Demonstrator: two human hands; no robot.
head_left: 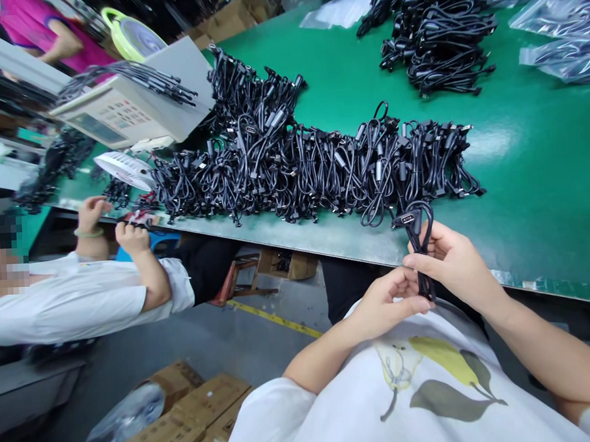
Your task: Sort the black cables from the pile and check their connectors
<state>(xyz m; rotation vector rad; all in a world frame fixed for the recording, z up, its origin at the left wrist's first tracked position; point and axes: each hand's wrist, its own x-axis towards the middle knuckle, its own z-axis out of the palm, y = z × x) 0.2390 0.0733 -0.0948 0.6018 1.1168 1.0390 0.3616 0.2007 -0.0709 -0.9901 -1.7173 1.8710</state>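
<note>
being held just over the front edge of the green workbench (534, 230), a folded bundle of black cable (422, 247) is shared between two hands. by the right hand (450, 261) it is pinched around its middle, thumb against fingers, so that, it seems, the loops are kept together. by the left hand (390, 301) the lower end is taken between thumb and curled fingers, probably to steady it. the flat connector (408, 218) at the upper end is left uncovered, its slotted face turned upward, perhaps so that it can be seen; whether this end touches the cables behind it cannot be told.

beyond the hands, a long row of bundled black cables (317, 174) is laid along the front of the workbench, likely so that bundles are kept within easy reach. a stack of cable bundles (444, 45) is set farther back, near clear plastic bags (561, 46), presumably to be kept separate from the row. behind the row's left part, a beige keypad instrument (124, 111) is made to serve as a shelf, with loose cables (142, 81) laid over its top. by a co-worker in a white shirt (83, 298), both hands are held near the workbench edge; what is gripped there cannot be told.
</note>
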